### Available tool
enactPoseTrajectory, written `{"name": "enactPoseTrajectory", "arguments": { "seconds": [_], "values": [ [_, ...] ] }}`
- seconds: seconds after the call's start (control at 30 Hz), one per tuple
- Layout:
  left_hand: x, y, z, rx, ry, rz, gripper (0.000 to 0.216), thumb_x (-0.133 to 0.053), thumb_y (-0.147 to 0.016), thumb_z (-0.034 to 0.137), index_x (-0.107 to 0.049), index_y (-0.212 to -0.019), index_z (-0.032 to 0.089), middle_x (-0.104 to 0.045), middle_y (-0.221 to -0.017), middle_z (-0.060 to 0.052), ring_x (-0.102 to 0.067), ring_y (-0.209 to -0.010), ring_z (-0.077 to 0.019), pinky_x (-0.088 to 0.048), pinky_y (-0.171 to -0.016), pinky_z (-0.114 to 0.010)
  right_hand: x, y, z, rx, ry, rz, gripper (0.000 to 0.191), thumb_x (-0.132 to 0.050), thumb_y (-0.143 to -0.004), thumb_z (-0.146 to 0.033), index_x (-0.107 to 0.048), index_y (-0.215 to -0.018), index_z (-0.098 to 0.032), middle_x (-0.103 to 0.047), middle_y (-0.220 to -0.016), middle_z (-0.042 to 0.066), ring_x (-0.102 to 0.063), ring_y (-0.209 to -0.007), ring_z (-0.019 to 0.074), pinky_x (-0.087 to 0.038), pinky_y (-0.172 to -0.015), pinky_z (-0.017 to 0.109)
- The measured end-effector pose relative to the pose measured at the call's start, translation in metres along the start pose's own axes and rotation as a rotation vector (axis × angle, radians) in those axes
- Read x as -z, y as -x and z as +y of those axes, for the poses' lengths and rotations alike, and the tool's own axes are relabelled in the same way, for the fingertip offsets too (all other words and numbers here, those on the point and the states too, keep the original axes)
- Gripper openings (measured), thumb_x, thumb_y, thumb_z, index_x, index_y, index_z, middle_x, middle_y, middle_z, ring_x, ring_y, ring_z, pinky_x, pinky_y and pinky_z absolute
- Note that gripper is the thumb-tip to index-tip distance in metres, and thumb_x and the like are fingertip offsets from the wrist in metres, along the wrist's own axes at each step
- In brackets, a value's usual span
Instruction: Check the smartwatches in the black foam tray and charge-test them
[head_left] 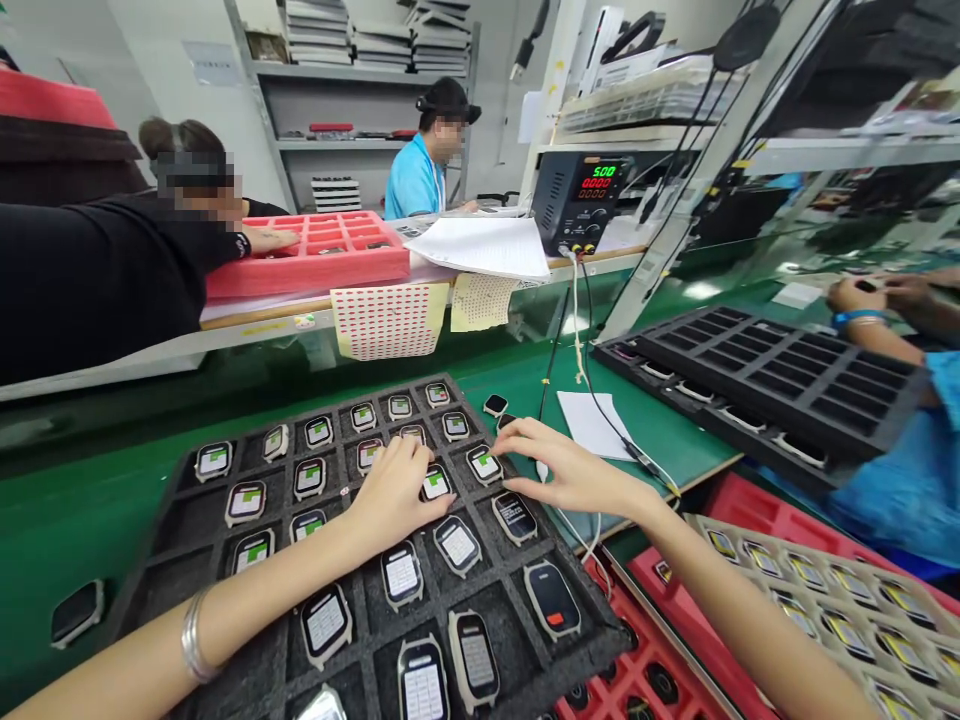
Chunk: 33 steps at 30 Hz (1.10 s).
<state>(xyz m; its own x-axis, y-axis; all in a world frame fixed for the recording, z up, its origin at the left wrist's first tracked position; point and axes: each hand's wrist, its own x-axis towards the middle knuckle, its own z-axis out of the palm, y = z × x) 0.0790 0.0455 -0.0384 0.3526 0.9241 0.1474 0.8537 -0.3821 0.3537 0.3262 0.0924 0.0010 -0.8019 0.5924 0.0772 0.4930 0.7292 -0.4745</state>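
A black foam tray (281, 560) holds several square smartwatch bodies without straps, many with lit screens. My left hand (394, 485) bends over the tray's middle. Its thumb and curled fingers close around the edges of a smartwatch (435, 482) showing a green and white screen. To its right, my right hand (562, 470) has thumb and forefinger apart beside another lit smartwatch (484, 464) in its slot; nothing is held there. Lower in the tray, one smartwatch (553, 600) shows a red patch, and another dark one (515, 517) shows small text.
A lone watch (77, 612) lies on the green table at left. White paper (596, 425), cables and a power supply (577, 205) are beyond the tray. Black trays (780, 370) stack at right, above a beige tray (825, 600). Co-workers sit across and at right.
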Motion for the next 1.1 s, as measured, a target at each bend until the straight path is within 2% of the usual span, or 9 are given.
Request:
{"name": "enactPoseTrajectory", "arguments": {
  "seconds": [0.1,0.23,0.37,0.5,0.63,0.7,0.83,1.0,1.1],
  "values": [
    [0.009,0.013,0.004,-0.007,-0.015,0.002,0.033,-0.056,-0.081,0.04,-0.055,-0.1,0.014,-0.054,-0.102,-0.011,-0.049,-0.097,-0.0287,-0.041,-0.083,-0.044,0.003,0.014,-0.011,-0.018,0.067,-0.113,0.025,-0.063,-0.082,-0.027,-0.062,-0.106,-0.018,-0.054,-0.107,0.008,-0.051,-0.102,0.0242,-0.042,-0.089,0.036],
    [0.017,0.032,0.025,-0.103,-0.089,-0.086,0.025,-0.056,-0.08,0.036,-0.057,-0.092,0.014,-0.057,-0.096,-0.01,-0.05,-0.09,-0.0283,-0.041,-0.079,-0.043,-0.002,0.016,-0.022,-0.02,0.217,-0.168,0.037,-0.073,-0.074,-0.029,-0.063,-0.107,-0.017,-0.052,-0.109,0.01,-0.051,-0.1,0.0268,-0.045,-0.082,0.036],
    [0.014,0.037,0.045,-0.167,-0.24,-0.189,0.028,-0.061,-0.078,0.034,-0.062,-0.091,0.009,-0.06,-0.095,-0.017,-0.052,-0.091,-0.0338,-0.041,-0.077,-0.047,-0.005,0.008,-0.027,0.003,0.298,-0.2,0.038,-0.078,-0.068,-0.028,-0.065,-0.101,-0.016,-0.055,-0.105,0.01,-0.053,-0.096,0.0281,-0.045,-0.079,0.038],
    [0.013,0.032,0.056,-0.125,-0.285,-0.26,0.034,-0.065,-0.076,0.033,-0.065,-0.092,0.002,-0.061,-0.094,-0.024,-0.054,-0.091,-0.0382,-0.043,-0.074,-0.049,-0.007,0.006,-0.029,-0.013,0.123,-0.083,0.039,-0.075,-0.071,-0.027,-0.062,-0.106,-0.017,-0.054,-0.119,0.011,-0.052,-0.108,0.0281,-0.044,-0.09,0.04],
    [0.012,0.027,0.058,-0.163,-0.263,-0.263,0.034,-0.064,-0.075,0.024,-0.062,-0.098,-0.001,-0.06,-0.098,-0.025,-0.053,-0.095,-0.0392,-0.045,-0.075,-0.05,-0.018,-0.002,-0.038,-0.077,-0.15,0.169,0.049,-0.068,-0.078,-0.025,-0.05,-0.123,-0.02,-0.062,-0.106,0.006,-0.061,-0.085,0.0199,-0.051,-0.079,0.036],
    [0.01,0.024,0.055,-0.198,-0.189,-0.27,0.037,-0.065,-0.071,0.019,-0.06,-0.102,-0.001,-0.06,-0.1,-0.025,-0.054,-0.095,-0.0384,-0.046,-0.075,-0.049,-0.026,-0.012,-0.047,-0.038,-0.204,0.287,0.05,-0.065,-0.079,-0.022,-0.048,-0.126,-0.02,-0.058,-0.108,0.007,-0.061,-0.076,0.017,-0.053,-0.07,0.033],
    [0.001,0.02,0.043,-0.258,0.075,-0.234,0.046,-0.066,-0.062,0.012,-0.058,-0.107,0.007,-0.062,-0.107,-0.02,-0.056,-0.098,-0.0357,-0.046,-0.082,-0.047,-0.035,-0.038,-0.073,0.092,-0.224,0.423,0.045,-0.058,-0.078,-0.013,-0.05,-0.122,-0.022,-0.053,-0.115,0.009,-0.059,-0.086,0.0195,-0.053,-0.067,0.031],
    [0.004,0.028,0.027,-0.282,0.471,-0.048,0.052,-0.065,-0.061,0.011,-0.055,-0.113,0.014,-0.065,-0.101,-0.01,-0.058,-0.096,-0.0302,-0.046,-0.087,-0.044,-0.034,-0.062,-0.103,0.003,-0.513,0.399,0.046,-0.056,-0.075,-0.009,-0.045,-0.117,-0.022,-0.062,-0.091,0.004,-0.062,-0.074,0.0174,-0.048,-0.052,0.023],
    [0.022,0.038,0.012,-0.137,0.663,-0.038,0.035,-0.063,-0.066,0.015,-0.06,-0.101,0.015,-0.066,-0.086,-0.005,-0.062,-0.073,-0.0222,-0.051,-0.069,-0.035,-0.033,-0.069,-0.109,-0.022,-0.78,0.332,0.048,-0.059,-0.075,-0.009,-0.043,-0.118,-0.022,-0.062,-0.093,0.004,-0.064,-0.082,0.0182,-0.05,-0.059,0.024]
  ]
}}
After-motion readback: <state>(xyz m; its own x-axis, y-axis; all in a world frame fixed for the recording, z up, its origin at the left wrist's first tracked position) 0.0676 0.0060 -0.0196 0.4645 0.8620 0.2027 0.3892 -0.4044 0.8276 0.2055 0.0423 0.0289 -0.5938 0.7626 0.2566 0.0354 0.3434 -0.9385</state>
